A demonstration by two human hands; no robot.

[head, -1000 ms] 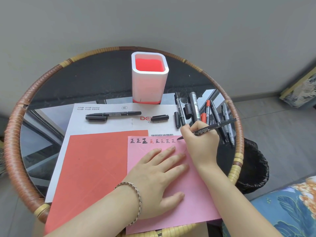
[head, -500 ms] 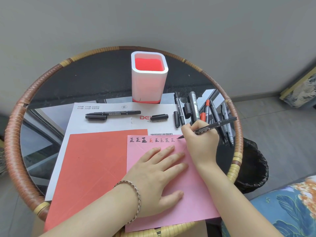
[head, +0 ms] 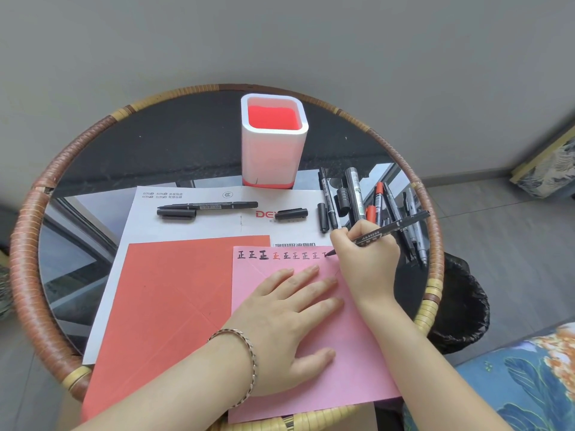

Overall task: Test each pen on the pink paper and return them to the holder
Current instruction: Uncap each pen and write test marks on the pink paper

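The pink paper (head: 348, 368) lies at the table's near right, with a row of written characters along its top edge. My left hand (head: 289, 318) presses flat on it, fingers straight. My right hand (head: 365, 259) grips a black pen (head: 392, 227), and the tip touches the paper at the row's right end, where a partial character stands. The white pen holder (head: 273, 150) with a red inside stands at the back centre, with no pens showing in it. Several uncapped pens (head: 367, 203) and loose caps lie right of it.
A red paper (head: 174, 300) lies on a white printed sheet (head: 199, 225) to the left. On that sheet are a black pen with its cap (head: 208, 207) and another cap (head: 291, 214). The round glass table has a woven rim (head: 25, 250). A black bin bag (head: 457, 306) sits beyond the right edge.
My right hand has made new strokes with the pen at the right end of the row. My left hand stays flat on the pink paper.
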